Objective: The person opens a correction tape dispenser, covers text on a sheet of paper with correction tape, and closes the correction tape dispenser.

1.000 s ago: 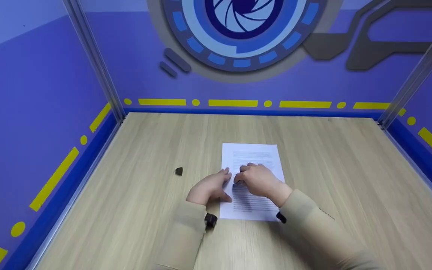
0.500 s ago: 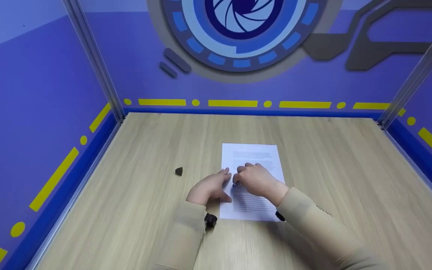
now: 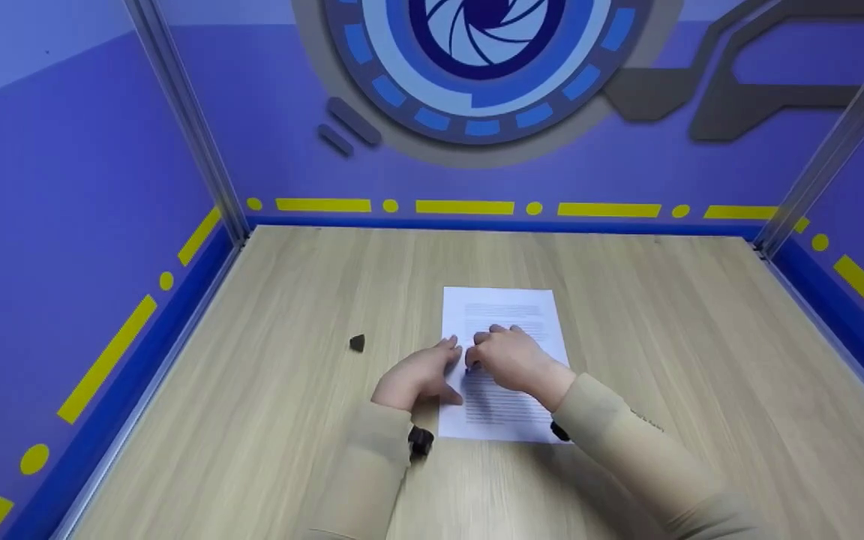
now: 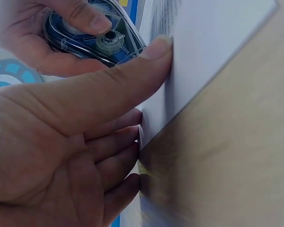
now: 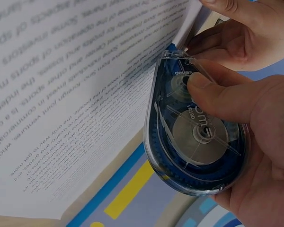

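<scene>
A printed sheet of paper (image 3: pixel 499 300) lies flat on the wooden table. My right hand (image 3: pixel 514 358) pinches a clear and blue correction tape dispenser (image 5: pixel 196 127) between thumb and fingers. The dispenser's blue tip (image 5: pixel 171 47) is right at the paper, by the left end of a text line. In the head view the hand hides most of the dispenser. My left hand (image 3: pixel 421 373) rests on the sheet's left edge with thumb and fingers spread; in the left wrist view its thumb (image 4: pixel 156 49) and fingertips press along that edge.
A small dark cap-like piece (image 3: pixel 358 343) lies on the table (image 3: pixel 297 405) to the left of the sheet. Blue-purple panels (image 3: pixel 87 225) wall the table at the back and both sides. Each sleeve has a black wrist device (image 3: pixel 421 442) near its cuff.
Over the last second my right hand has shifted very slightly left with the correction tape dispenser. My left hand and the sheet have stayed in place.
</scene>
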`<state>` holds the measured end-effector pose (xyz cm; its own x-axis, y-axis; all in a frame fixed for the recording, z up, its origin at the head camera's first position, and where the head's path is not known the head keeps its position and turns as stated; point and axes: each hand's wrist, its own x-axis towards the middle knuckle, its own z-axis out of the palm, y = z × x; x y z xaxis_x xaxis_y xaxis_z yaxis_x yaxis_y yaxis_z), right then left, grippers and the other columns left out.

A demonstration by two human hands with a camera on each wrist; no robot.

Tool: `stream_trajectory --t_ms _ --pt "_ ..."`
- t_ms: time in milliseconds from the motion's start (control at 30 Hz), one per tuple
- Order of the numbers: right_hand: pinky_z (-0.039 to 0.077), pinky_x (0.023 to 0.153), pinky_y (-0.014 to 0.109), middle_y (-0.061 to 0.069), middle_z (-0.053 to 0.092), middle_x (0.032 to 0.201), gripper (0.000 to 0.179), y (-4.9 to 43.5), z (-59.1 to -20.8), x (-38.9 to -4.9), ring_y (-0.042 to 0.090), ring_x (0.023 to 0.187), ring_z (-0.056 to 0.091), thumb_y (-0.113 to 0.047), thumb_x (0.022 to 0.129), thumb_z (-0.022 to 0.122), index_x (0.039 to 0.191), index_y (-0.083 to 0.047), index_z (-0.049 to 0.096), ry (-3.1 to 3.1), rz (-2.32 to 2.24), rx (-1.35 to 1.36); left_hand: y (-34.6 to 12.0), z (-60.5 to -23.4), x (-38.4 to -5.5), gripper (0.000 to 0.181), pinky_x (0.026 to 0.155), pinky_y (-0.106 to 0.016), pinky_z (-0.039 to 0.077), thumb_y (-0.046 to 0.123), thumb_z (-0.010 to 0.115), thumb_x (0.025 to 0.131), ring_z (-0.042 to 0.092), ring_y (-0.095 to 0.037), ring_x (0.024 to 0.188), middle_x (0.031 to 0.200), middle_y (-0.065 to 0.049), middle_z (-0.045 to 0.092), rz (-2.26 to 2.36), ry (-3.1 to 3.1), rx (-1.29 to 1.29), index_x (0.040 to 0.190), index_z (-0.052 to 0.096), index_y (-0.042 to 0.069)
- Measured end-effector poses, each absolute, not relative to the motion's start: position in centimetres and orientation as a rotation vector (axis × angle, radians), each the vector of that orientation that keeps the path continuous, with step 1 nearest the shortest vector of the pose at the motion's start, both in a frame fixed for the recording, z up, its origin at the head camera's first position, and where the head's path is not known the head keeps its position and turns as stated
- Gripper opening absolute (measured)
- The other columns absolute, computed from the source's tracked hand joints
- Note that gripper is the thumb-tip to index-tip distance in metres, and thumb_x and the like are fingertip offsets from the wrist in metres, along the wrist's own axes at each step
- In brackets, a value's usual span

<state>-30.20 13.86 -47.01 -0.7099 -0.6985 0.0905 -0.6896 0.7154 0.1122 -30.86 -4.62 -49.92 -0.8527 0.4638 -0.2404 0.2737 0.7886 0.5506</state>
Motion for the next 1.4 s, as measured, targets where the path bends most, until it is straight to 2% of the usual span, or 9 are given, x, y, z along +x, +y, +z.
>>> stream_trajectory --t_ms 300,667,900,1167,1400 --pt "0.06 0.071 0.055 0.004 0.073 0.092 0.02 13.85 -46.87 -30.15 0.029 0.084 0.066 -0.005 0.09 0.073 0.1 -0.02 0.081 -2.826 -0.094 1.124 -4.58 -49.8 -30.81 0.092 0.13 -0.039 0.026 0.019 0.088 0.08 0.026 -0.026 0.159 0.171 -0.01 0.026 0.723 2.611 0.549 0.157 0.04 0.005" --pt "0.059 0.07 0.053 0.004 0.073 0.094 0.019 13.99 -46.93 -30.11 0.029 0.085 0.066 -0.006 0.091 0.073 0.101 -0.019 0.081 -2.854 -0.071 1.107 -4.6 -49.86 -30.82 0.092 0.13 -0.04 0.026 0.018 0.089 0.079 0.028 -0.029 0.158 0.17 -0.012 0.027 0.719 2.62 0.572 0.156 0.041 0.003" --pt "0.058 0.063 0.049 0.003 0.071 0.09 0.02 14.37 -46.98 -30.0 0.03 0.084 0.067 -0.005 0.087 0.075 0.099 -0.021 0.081 -2.783 -0.105 1.125 -4.7 -49.91 -30.77 0.093 0.13 -0.04 0.026 0.017 0.089 0.079 0.026 -0.027 0.159 0.171 -0.01 0.026 0.739 2.607 0.56 0.157 0.039 0.005" --pt "0.059 0.066 0.051 0.004 0.072 0.091 0.019 14.56 -46.98 -30.07 0.03 0.085 0.068 -0.006 0.088 0.074 0.099 -0.02 0.081 -2.815 -0.091 1.113 -4.67 -49.84 -30.74 0.093 0.131 -0.04 0.025 0.018 0.089 0.079 0.025 -0.026 0.159 0.171 -0.009 0.026 0.733 2.611 0.551 0.157 0.04 0.005" --pt "0.058 0.063 0.05 0.003 0.071 0.087 0.019 14.81 -47.0 -30.11 0.03 0.081 0.066 -0.006 0.088 0.073 0.098 -0.02 0.081 -2.801 -0.074 1.116 -4.68 -49.78 -30.68 0.092 0.131 -0.039 0.024 0.018 0.088 0.08 0.025 -0.025 0.159 0.171 -0.008 0.026 0.731 2.614 0.547 0.157 0.04 0.006"
